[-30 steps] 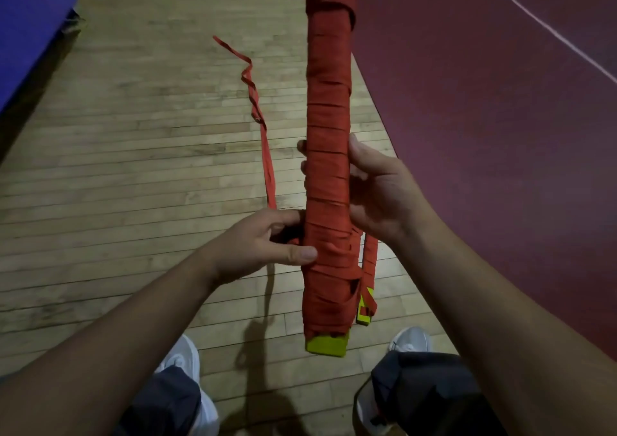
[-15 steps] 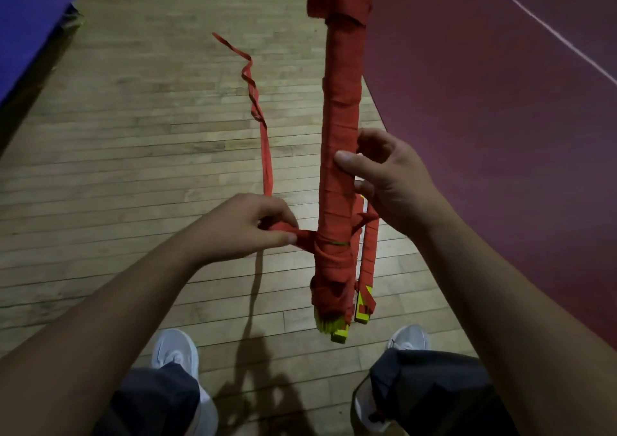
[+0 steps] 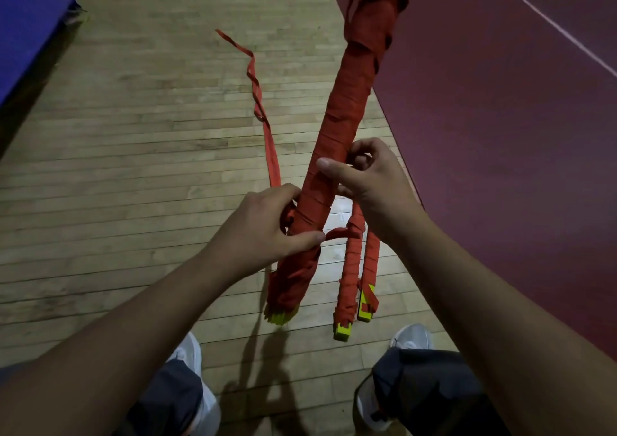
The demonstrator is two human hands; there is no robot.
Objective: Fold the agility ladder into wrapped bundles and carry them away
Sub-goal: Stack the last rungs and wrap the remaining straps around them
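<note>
Head view: the bundle, a long red-wrapped roll of ladder with yellow rung ends showing at its foot, is held in the air above the wooden floor, its top leaning away and to the right. The left hand grasps the lower part, with the thumb pinning a turn of strap against the roll. The right hand holds just above, thumb laid across the front and fingers curled behind (whether they pinch anything else cannot be told). The loose strap trails from beside the left hand onto the floor, twisted in places. Two thinner wrapped rungs hang free beside the roll, below the right hand.

Assessment: wrapping is in hand near the lower end, and the bundle is not yet secured.

Recommendations:
- Pin the last turn under the left thumb until the next one lands.
- Draw the strap taut and flat, clearing twists before they reach the roll.
- Gather the two hanging rungs against the roll first.
- The upper wraps show gaps and appear slack, so avoid a loose finish.
</note>
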